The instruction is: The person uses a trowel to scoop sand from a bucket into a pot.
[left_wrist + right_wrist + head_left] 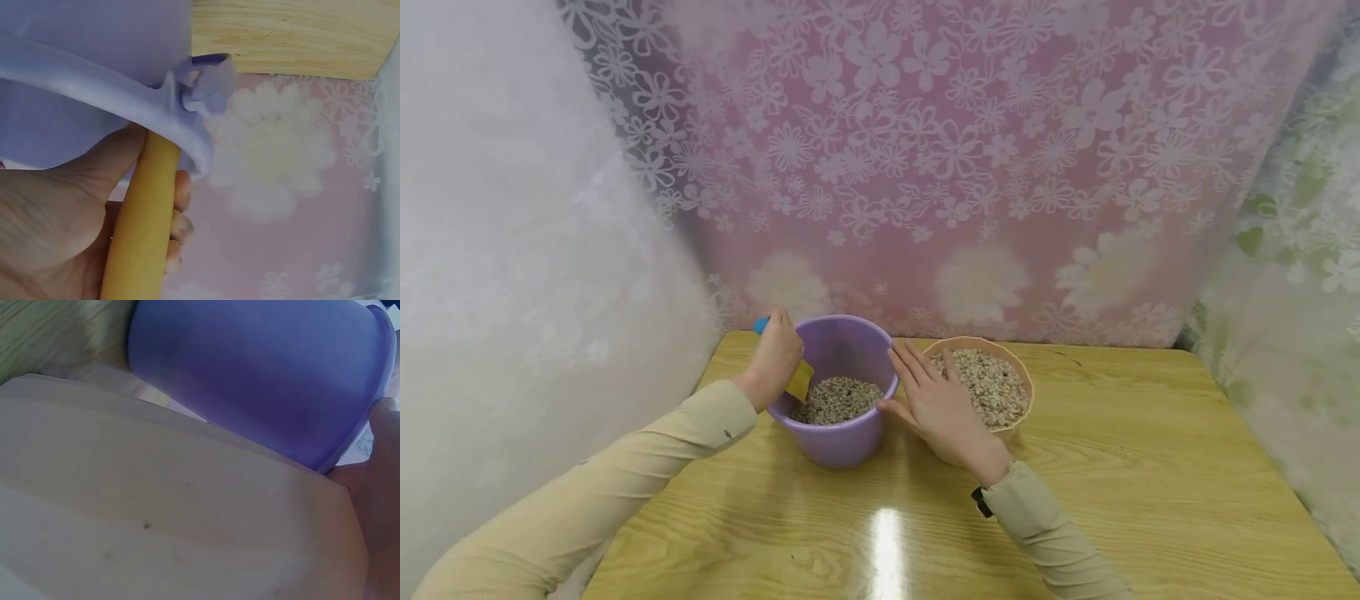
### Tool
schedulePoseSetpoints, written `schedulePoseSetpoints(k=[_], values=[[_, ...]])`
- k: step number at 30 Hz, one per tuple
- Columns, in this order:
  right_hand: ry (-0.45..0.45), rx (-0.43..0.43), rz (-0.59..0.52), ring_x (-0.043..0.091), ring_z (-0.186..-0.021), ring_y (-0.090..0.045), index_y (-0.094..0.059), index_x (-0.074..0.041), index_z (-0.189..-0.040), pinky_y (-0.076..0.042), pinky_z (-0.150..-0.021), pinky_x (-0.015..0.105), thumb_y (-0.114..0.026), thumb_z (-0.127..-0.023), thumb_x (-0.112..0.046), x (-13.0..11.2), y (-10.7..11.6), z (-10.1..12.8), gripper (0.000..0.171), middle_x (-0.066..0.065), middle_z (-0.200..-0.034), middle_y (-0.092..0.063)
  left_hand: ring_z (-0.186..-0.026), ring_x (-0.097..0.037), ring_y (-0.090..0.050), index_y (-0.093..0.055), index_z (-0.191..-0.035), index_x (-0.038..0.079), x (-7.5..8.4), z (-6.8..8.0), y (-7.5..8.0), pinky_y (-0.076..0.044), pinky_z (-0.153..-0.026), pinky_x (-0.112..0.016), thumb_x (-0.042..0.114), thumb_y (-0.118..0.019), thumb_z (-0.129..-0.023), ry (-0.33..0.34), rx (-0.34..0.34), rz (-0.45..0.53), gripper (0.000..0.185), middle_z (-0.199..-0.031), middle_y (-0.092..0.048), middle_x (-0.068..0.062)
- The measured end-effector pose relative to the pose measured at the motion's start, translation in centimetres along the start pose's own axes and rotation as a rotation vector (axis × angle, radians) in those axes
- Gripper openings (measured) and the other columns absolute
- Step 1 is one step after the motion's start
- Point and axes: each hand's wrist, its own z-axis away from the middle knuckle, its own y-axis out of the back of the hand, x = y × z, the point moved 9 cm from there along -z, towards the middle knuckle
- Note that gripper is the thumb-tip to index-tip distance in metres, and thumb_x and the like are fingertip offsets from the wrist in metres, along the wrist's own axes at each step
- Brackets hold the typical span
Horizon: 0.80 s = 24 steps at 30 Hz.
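The left hand (775, 357) is gripping a yellow plastic scoop (801, 382) inside the purple plastic bucket (842, 442); the right hand (942, 406) is resting open-fingered against the bucket's rim.

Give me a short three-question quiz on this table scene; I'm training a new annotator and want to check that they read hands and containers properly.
1. True or false: the left hand grips a yellow tool at the purple bucket.
2. Which container does the right hand lie over? A) the purple bucket B) the tan bowl C) neither
3. Fill in: both containers hold ____.

Key
1. True: the fingers curl round the yellow handle by the bucket's rim.
2. B: the flat hand lies over the bowl's near side, its thumb at the bucket's rim.
3. Grain, or small seeds; the exact kind is too small to tell.
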Motion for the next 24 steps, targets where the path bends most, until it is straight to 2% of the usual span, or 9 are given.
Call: schedulePoseSetpoints(k=[2, 4, 8, 11, 18, 22, 24], values=[[0.002, 0.01, 0.002, 0.027, -0.156, -0.014, -0.02, -0.007, -0.161, -0.008, -0.121, 0.061, -0.031, -0.106, -0.06, 0.0, 0.0, 0.0, 0.078, 0.007, -0.169, -0.011, -0.074, -0.017, -0.047, -0.066, -0.093, 0.013, 1.1, 0.0, 0.0, -0.039, -0.08, -0.033, 0.031, -0.061, -0.1, -0.064, -0.035, -0.091, 0.02, -0.073, -0.052, -0.003], [0.004, 0.016, 0.002, 0.027, -0.156, -0.014, -0.02, -0.007, -0.161, -0.009, -0.121, 0.061, -0.031, -0.105, -0.061, 0.0, -0.1, 0.0, 0.078, 0.007, -0.169, -0.011, -0.077, -0.019, -0.05, -0.065, -0.104, 0.012, 2.2, -0.1, 0.1, -0.04, -0.082, -0.037, 0.036, -0.06, -0.099, -0.117, -0.05, -0.152, 0.025, -0.079, -0.053, -0.005], [0.008, 0.029, -0.003, 0.028, -0.156, -0.015, -0.021, -0.006, -0.16, -0.011, -0.12, 0.062, -0.031, -0.105, -0.061, -0.1, -0.2, -0.1, 0.079, 0.007, -0.169, -0.011, -0.076, -0.016, -0.049, -0.062, -0.105, 0.01, 3.7, -0.7, -0.2, -0.038, -0.08, -0.038, 0.037, -0.056, -0.1, -0.156, -0.048, -0.182, 0.028, -0.08, -0.049, -0.005], [0.011, 0.041, -0.01, 0.028, -0.155, -0.017, -0.024, -0.006, -0.16, -0.013, -0.12, 0.063, -0.033, -0.105, -0.062, -0.2, -0.2, -0.1, 0.079, 0.008, -0.169, -0.015, -0.073, -0.016, -0.047, -0.062, -0.101, 0.011, 4.2, -1.3, -0.5, -0.038, -0.08, -0.038, 0.039, -0.055, -0.101, -0.154, -0.039, -0.167, 0.028, -0.078, -0.048, -0.003], [-0.005, 0.051, -0.011, 0.029, -0.154, -0.018, -0.025, -0.006, -0.16, -0.016, -0.119, 0.064, -0.037, -0.104, -0.061, 0.0, -0.1, 0.2, 0.079, 0.01, -0.168, -0.019, -0.079, -0.022, -0.05, -0.066, -0.107, 0.013, 4.9, -2.6, -1.0, -0.04, -0.081, -0.039, 0.035, -0.055, -0.102, -0.167, -0.014, -0.143, 0.026, -0.083, -0.058, -0.004], [-0.006, 0.048, -0.019, 0.028, -0.155, -0.018, -0.024, -0.007, -0.16, -0.011, -0.119, 0.062, -0.035, -0.104, -0.062, 0.0, -0.2, 0.2, 0.08, 0.009, -0.168, -0.017, -0.089, -0.022, -0.052, -0.067, -0.118, 0.015, 5.1, -3.2, -1.0, -0.038, -0.083, -0.039, 0.033, -0.054, -0.104, -0.164, 0.002, -0.119, 0.027, -0.095, -0.065, -0.002], [-0.007, 0.044, -0.023, 0.026, -0.155, -0.015, -0.023, -0.007, -0.16, -0.009, -0.12, 0.06, -0.029, -0.103, -0.065, 0.1, -0.3, 0.1, 0.081, 0.007, -0.169, -0.014, -0.089, -0.02, -0.052, -0.069, -0.112, 0.016, 5.1, -3.4, -0.8, -0.038, -0.082, -0.037, 0.032, -0.055, -0.103, -0.148, 0.018, -0.107, 0.023, -0.095, -0.066, 0.001]])
